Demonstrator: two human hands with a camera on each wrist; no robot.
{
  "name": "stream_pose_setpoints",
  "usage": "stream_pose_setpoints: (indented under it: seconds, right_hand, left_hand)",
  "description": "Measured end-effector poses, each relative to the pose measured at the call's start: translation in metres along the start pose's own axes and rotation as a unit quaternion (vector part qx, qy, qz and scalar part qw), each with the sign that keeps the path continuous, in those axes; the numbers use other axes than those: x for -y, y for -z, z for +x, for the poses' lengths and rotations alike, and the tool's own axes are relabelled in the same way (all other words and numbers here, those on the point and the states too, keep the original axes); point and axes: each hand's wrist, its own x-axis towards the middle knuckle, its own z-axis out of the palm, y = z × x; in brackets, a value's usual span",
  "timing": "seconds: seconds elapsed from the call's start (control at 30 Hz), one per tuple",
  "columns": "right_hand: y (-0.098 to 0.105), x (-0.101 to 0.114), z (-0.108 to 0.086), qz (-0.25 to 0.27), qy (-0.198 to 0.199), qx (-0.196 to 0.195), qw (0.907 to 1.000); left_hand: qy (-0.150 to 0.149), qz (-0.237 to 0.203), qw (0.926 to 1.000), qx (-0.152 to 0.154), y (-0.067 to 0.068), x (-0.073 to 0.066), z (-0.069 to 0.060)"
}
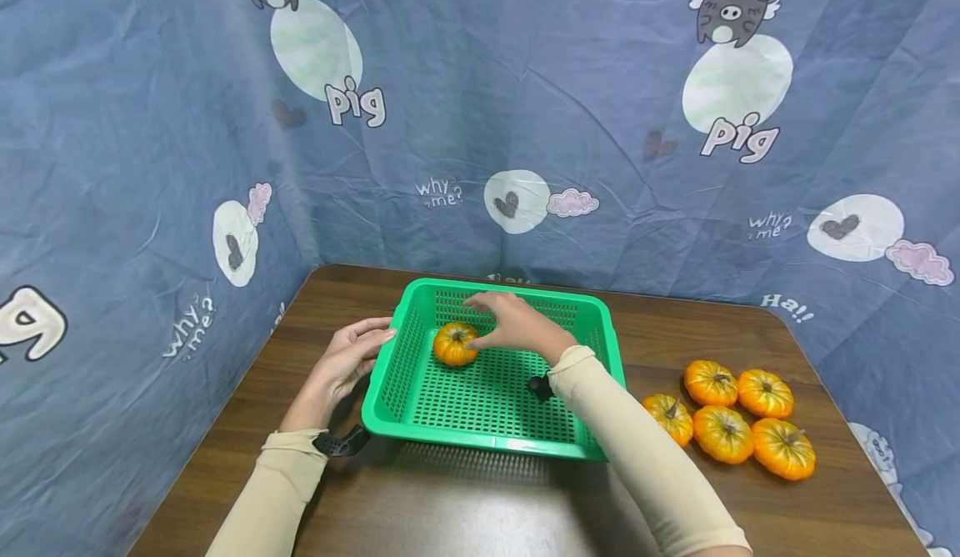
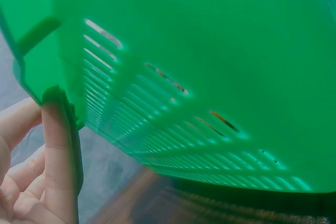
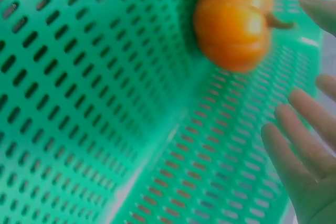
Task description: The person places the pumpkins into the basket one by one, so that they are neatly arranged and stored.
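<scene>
A green plastic basket (image 1: 480, 443) with slotted walls stands on the table. One small orange pumpkin (image 1: 454, 345) sits inside it near the left wall, its stem showing in the right wrist view. Over the basket, my right hand (image 1: 517, 323) has its fingers and thumb spread beside the pumpkin. A gap separates that hand from the pumpkin (image 3: 233, 22) in the right wrist view. My left hand (image 1: 348, 357) holds the basket's left rim, thumb against the edge. The thumb (image 2: 58, 150) and the fingers behind it show at the rim in the left wrist view.
Several more orange pumpkins (image 1: 722, 434) lie grouped on the brown wooden table (image 1: 705, 332), right of the basket. A blue printed cloth (image 1: 465, 107) hangs behind and along the sides of the table. Dark straps sit at both wrists.
</scene>
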Motion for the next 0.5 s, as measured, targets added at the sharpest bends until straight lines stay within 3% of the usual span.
stream_pose_setpoints:
  seconds: [0.5]
  right_hand:
    - [0.044, -0.006, -0.036, 0.03, -0.009, -0.062, 0.9976]
  left_hand:
    - [-0.001, 0.003, 1.0, 0.008, 0.001, 0.001, 0.0]
